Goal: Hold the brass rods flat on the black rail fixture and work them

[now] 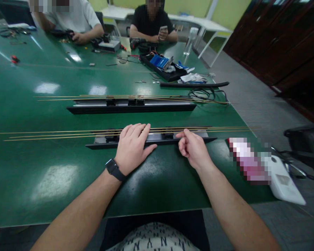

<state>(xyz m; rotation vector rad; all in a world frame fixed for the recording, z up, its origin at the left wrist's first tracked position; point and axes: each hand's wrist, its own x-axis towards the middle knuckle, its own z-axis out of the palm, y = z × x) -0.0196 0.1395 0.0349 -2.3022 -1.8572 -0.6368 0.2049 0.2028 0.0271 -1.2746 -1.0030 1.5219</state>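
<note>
My left hand (133,144), with a dark watch on its wrist, lies palm down with fingers stretched out over the near black-and-silver rail (157,142). Beneath its fingers run several thin gold-coloured rods (54,135), lengthwise along the rail and well past both its ends. At the right part of the same rail is my right hand (192,146), its fingers curled in and its index fingertip and thumb close to the rods. Whatever it may pinch is too small to make out. Dark blocks (168,131) sit in the rail's trough.
Farther back, a second rail (131,108) bears more gold rods. Beyond it lie a black strip (195,84), coiled cable (202,93) and a black tray (170,73) of tools. A white device (286,184) is at the right edge. Two people sit across the green table (57,184).
</note>
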